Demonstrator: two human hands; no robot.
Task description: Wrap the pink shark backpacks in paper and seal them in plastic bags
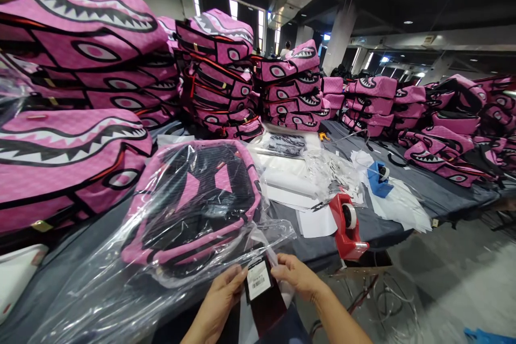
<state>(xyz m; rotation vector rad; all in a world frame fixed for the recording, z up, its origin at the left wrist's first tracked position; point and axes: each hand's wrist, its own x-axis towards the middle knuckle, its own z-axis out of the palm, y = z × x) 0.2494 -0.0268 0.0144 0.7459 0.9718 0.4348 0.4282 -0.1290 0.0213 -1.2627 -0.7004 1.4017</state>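
A black hang tag (266,306) with a white barcode sticker (258,279) is between my two hands at the bottom of the view. My left hand (223,295) pinches its left edge between thumb and fingers. On the other side, my right hand (298,277) has its fingers closed at the tag's upper right edge, next to whitish plastic film. Just beyond lies a pink and black backpack (201,199), its padded back facing up, inside a clear plastic bag (105,290). Loose plastic from this bag reaches close to both hands.
Stacks of pink shark-face backpacks (221,75) line the table's far side and left. A red tape dispenser (349,231) stands near the right edge, a blue tape dispenser (379,178) behind it. White papers (316,224) and clear plastic packets (282,142) lie between.
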